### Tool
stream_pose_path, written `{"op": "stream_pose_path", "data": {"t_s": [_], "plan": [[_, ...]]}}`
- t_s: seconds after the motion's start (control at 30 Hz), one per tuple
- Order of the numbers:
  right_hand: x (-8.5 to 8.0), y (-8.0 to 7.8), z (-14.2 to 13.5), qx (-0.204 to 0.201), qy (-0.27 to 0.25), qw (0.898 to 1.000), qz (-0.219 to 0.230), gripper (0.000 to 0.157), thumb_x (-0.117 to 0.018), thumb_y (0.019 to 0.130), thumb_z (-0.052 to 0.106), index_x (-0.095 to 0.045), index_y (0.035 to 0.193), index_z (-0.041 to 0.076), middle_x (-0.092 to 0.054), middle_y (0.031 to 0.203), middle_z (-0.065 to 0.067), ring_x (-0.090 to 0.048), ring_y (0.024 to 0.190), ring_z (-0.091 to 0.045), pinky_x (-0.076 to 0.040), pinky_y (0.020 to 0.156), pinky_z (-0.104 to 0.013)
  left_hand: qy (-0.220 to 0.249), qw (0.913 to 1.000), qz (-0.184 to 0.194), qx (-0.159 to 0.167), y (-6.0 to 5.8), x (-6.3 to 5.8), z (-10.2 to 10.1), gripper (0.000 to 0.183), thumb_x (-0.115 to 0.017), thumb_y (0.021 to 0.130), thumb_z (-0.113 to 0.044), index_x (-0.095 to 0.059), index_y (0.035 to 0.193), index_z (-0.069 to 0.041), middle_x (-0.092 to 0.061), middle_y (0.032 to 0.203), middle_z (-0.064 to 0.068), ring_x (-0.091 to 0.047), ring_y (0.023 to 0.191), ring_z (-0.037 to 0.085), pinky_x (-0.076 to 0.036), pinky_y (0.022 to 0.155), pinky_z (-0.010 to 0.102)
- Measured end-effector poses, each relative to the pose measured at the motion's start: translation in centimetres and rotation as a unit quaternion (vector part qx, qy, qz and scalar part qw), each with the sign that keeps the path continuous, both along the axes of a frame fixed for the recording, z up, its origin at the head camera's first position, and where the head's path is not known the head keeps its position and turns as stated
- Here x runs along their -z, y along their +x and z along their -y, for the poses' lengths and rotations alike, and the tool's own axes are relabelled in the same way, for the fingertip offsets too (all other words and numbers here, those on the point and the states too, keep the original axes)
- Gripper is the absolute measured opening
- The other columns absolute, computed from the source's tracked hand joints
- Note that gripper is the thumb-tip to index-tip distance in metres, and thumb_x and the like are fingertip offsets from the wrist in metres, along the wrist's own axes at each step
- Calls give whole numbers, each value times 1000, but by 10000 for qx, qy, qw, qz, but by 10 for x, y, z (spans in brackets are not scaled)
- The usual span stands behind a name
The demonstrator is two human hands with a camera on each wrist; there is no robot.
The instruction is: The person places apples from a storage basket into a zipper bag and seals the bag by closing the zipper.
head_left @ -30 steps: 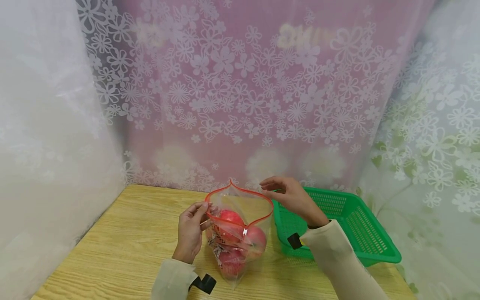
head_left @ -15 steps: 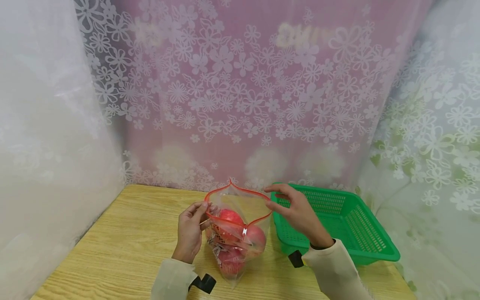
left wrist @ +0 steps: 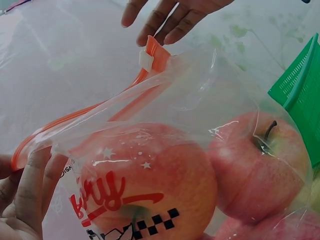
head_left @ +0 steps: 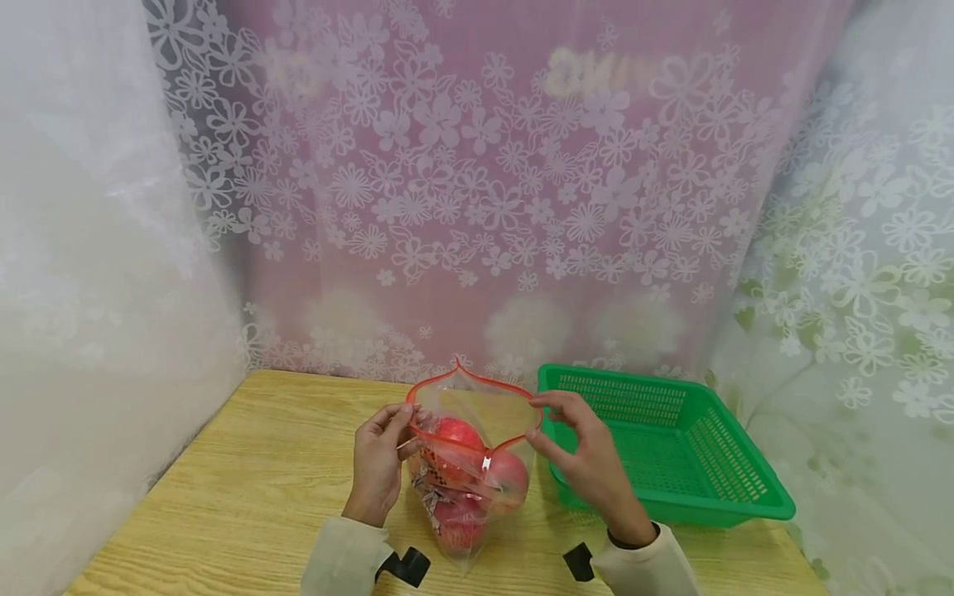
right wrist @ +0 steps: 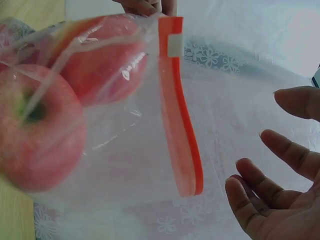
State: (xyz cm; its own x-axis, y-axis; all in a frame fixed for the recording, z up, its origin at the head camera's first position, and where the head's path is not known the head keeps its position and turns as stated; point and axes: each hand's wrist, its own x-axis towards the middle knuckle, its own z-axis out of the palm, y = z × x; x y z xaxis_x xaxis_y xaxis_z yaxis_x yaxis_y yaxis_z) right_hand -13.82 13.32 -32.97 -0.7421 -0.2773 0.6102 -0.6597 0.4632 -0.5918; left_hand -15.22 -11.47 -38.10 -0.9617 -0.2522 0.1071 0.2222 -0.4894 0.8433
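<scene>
A clear zip bag [head_left: 477, 530] with a red zip rim stands on the table, its mouth spread wide. Several red apples [head_left: 460, 434] lie inside it; two show large in the left wrist view, one apple [left wrist: 260, 165] with its stem up. My left hand [head_left: 378, 459] pinches the left side of the rim between thumb and fingers. At the right side of the rim, my right hand [head_left: 585, 451] has its thumb and fingers spread apart, and the right wrist view shows a gap between the fingers and the rim. A white slider [head_left: 487, 463] sits at the rim's front corner.
A green plastic basket [head_left: 734, 497] with slotted walls stands to the right of the bag, close behind my right hand. The wooden table [head_left: 246, 480] reaches back to a flowered pink curtain [head_left: 462, 207]. Pale sheets [head_left: 89, 290] hang on both sides.
My right hand has come down and nearer along the bag's right rim, its thumb and fingers spreading apart. The left hand and the bag have stayed almost still.
</scene>
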Motion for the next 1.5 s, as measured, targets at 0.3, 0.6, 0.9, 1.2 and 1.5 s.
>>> {"op": "stream_pose_path", "data": {"t_s": [0.3,0.6,0.9,1.2,1.5], "plan": [[18,15,14,139,-459,9987,167,35,-73,85,9,-62,118,12,-59,120,-3,-58,99,-17,-52,84,-29,50,10000,30,-65,-1,-1,-1,15,-57,98,-10,-68,92,-2,-69,81,0,-68,72,10,-57,61,20],[39,17,32,298,-521,9977,303,35,-77,82,16,-61,113,13,-59,111,4,-57,96,-23,-50,79,-34,81,9999,61,-111,0,-1,-2,16,-56,98,-11,-69,92,-2,-70,81,0,-69,75,10,-57,62,21],[43,16,48,543,-615,9965,144,36,-84,75,23,-64,104,16,-59,106,6,-57,88,-23,-50,75,-34,94,9998,83,-169,1,-1,-4,16,-57,98,-11,-69,92,-3,-69,82,0,-68,74,10,-57,62,21],[56,13,53,830,-665,9940,-266,31,-87,70,21,-61,84,15,-54,92,10,-54,83,-13,-51,71,-31,119,9995,106,-255,2,-1,-7,15,-57,98,-10,-68,93,-2,-69,81,0,-68,75,10,-57,63,22],[64,16,58,996,-606,9932,-27,31,-88,68,27,-60,75,17,-51,82,8,-53,76,-13,-49,60,-24,122,9995,63,-285,3,-2,-8,16,-56,98,-10,-68,95,-1,-68,82,1,-68,75,10,-57,63,22]]}}
